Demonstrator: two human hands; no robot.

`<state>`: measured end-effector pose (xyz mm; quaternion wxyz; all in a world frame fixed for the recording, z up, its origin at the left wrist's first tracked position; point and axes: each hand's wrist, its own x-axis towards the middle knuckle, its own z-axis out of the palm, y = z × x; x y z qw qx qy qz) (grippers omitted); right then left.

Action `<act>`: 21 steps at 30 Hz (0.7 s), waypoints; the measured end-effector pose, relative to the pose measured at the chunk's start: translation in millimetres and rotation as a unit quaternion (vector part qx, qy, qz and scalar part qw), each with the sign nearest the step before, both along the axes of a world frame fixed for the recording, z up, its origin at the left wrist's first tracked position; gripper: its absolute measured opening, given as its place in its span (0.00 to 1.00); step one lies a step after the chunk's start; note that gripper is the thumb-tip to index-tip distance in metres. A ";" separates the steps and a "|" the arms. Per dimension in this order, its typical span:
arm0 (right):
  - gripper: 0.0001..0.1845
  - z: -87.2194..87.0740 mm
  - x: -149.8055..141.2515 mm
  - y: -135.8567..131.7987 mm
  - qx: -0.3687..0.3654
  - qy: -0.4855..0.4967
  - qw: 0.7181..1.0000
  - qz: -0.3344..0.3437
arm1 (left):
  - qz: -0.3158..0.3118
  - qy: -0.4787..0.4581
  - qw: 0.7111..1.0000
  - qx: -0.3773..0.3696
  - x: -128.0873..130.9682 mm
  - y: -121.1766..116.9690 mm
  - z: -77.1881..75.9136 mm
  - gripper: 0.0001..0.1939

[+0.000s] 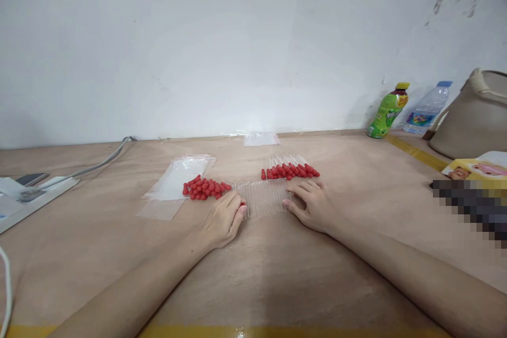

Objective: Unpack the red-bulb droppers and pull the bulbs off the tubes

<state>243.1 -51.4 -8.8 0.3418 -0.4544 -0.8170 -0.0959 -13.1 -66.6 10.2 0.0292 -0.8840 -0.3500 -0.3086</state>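
Clear glass tubes (263,198) lie side by side in a row on the table between my hands. My left hand (227,216) is closed at the row's left end, and a bit of a red rubber bulb (243,204) shows between its thumb and fingers. At the right end, my right hand (311,203) rests with fingers apart, fingertips at the tubes. Just beyond my left hand is a pile of loose red rubber bulbs (204,188). Behind the row lie several tubes fitted with red bulbs (293,171), glass ends pointing toward the wall.
Clear plastic bags (170,182) are stacked at left, with another bag (261,139) by the wall. A cable (103,161) and phone (31,179) lie far left. Right stand a green bottle (388,112), a water bottle (428,108) and a beige bag (467,116).
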 end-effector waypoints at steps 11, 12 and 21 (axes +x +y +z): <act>0.13 9.9 -21.0 -25.6 -0.018 0.034 0.990 0.137 | -0.037 -0.045 0.997 0.057 23.3 0.4 -13.0 0.10; 0.13 9.6 -23.8 -28.1 -0.018 0.030 0.989 0.146 | -0.038 -0.047 0.997 0.049 24.9 -1.2 -13.0 0.10; 0.06 3.9 -26.5 -24.4 -0.011 0.044 0.992 0.119 | -0.100 -0.058 0.993 0.031 29.1 -9.4 -10.9 0.10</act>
